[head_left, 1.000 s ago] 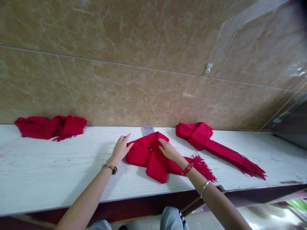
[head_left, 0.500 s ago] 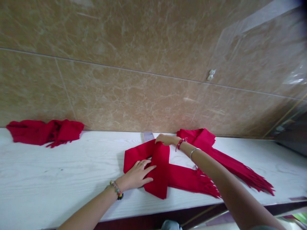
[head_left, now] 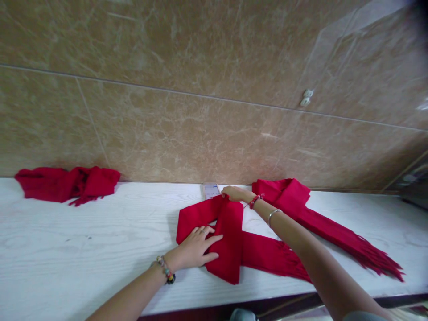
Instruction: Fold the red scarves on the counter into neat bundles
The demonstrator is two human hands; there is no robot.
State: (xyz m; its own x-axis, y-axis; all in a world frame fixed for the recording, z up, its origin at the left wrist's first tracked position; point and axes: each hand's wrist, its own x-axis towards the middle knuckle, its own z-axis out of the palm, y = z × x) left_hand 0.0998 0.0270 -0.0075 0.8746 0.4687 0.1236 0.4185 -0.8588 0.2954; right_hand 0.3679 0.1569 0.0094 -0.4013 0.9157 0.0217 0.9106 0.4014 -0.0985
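Note:
A red fringed scarf (head_left: pixel 229 243) lies folded into a loop on the white table, one end crossing over and its fringed end stretching right. My left hand (head_left: pixel 197 247) rests on the lower left of the loop, fingers spread over the cloth. At the top of the loop, my right hand (head_left: pixel 234 193) has its fingers closed on the scarf's folded edge; the fingertips are partly hidden. My right forearm passes above the scarf's fringe and covers part of it.
Another folded red scarf (head_left: pixel 317 218) lies to the right, its fringe toward the front edge. A bunched red scarf (head_left: pixel 68 183) sits at the far left against the tan marbled wall (head_left: pixel 167 129). A small pale card (head_left: pixel 210 191) lies at the back of the white table (head_left: pixel 133 232).
The whole view has shifted slightly, so the things appear a little farther right. Both hands keep nearly the same places on the scarf, and its fold looks almost unchanged.

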